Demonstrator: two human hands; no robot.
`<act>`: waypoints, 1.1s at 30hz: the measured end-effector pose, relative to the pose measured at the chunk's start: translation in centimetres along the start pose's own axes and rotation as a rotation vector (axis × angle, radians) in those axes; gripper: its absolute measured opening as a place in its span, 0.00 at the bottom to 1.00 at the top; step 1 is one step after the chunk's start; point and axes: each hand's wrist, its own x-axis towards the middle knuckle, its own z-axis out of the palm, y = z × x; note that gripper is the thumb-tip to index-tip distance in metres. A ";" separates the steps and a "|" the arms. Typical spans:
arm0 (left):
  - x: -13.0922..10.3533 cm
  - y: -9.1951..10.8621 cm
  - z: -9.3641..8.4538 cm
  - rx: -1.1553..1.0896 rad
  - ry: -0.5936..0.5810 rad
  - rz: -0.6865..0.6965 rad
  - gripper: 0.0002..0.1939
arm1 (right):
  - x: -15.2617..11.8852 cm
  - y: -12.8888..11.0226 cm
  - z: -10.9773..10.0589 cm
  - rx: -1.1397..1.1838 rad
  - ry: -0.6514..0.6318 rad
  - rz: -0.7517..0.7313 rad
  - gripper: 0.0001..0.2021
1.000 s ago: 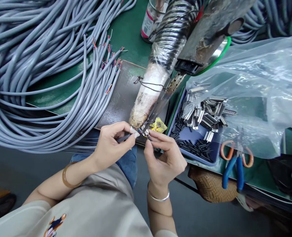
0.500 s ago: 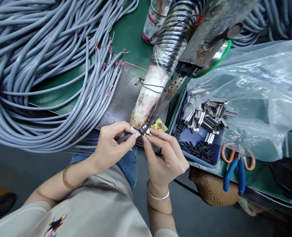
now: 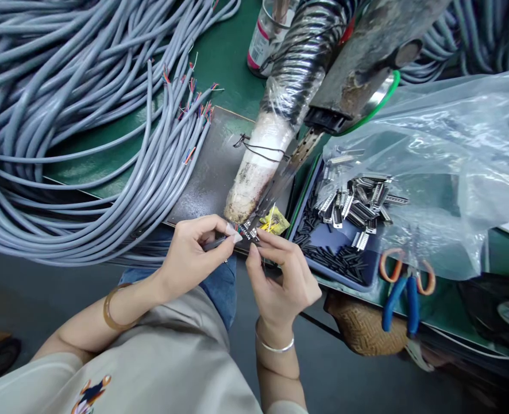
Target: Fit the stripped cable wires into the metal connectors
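My left hand [image 3: 200, 247] pinches the end of a grey cable [image 3: 215, 244], its coloured cores fanned out at a small metal connector [image 3: 249, 232]. This connector lies under the tip of a soldering iron [image 3: 276, 187] fixed at a slant above the plate. Just right of the connector, my right hand [image 3: 282, 270] has thumb and fingers curled close together around a thin bright wire [image 3: 273, 214] that looks like solder. Part of that wire is hidden by the fingers. A yellow sponge-like pad [image 3: 279, 222] lies behind the right fingertips.
Many grey cables [image 3: 86, 115] with stripped ends lie at left. An extraction hose [image 3: 258, 144] comes down over the dark plate [image 3: 203, 167]. On the right are a blue tray [image 3: 369, 279] of connectors and black sleeves, a plastic bag [image 3: 444, 172], blue-handled pliers [image 3: 394, 305] and orange-handled scissors [image 3: 427, 279].
My right hand has drawn slightly away from the connector, down and to the right of it. More of the connector and the thin wire shows. My left hand keeps its pinch on the cable.
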 end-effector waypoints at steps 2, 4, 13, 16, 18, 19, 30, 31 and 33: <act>0.0 0.0 0.0 -0.002 -0.003 -0.001 0.07 | 0.0 0.0 0.1 0.009 0.009 0.002 0.09; 0.0 -0.1 0.0 -0.004 -0.004 -0.004 0.06 | -0.2 0.1 0.1 0.023 0.012 0.021 0.09; -0.3 -0.3 -0.1 -0.028 -0.021 -0.012 0.09 | -1.5 0.7 -1.1 0.292 0.363 0.026 0.16; -0.4 -0.3 -0.1 -0.035 -0.020 -0.014 0.09 | -1.4 0.4 -0.8 0.232 0.270 0.089 0.16; -0.3 -0.3 -0.1 -0.043 -0.026 -0.016 0.07 | -1.2 0.3 -0.5 0.147 0.148 0.073 0.13; -0.3 -0.3 -0.1 -0.047 -0.031 -0.017 0.07 | -1.1 0.3 -0.4 0.114 0.087 0.047 0.12; 0.3 0.3 -0.3 0.019 0.016 0.073 0.05 | -0.6 0.5 0.7 0.109 0.030 0.024 0.09; 0.3 0.3 -0.4 0.024 0.018 0.080 0.05 | -0.5 0.4 0.7 0.106 0.031 0.021 0.09; 0.3 0.3 -0.3 0.024 0.014 0.090 0.05 | -0.3 0.3 0.6 0.095 0.038 0.014 0.10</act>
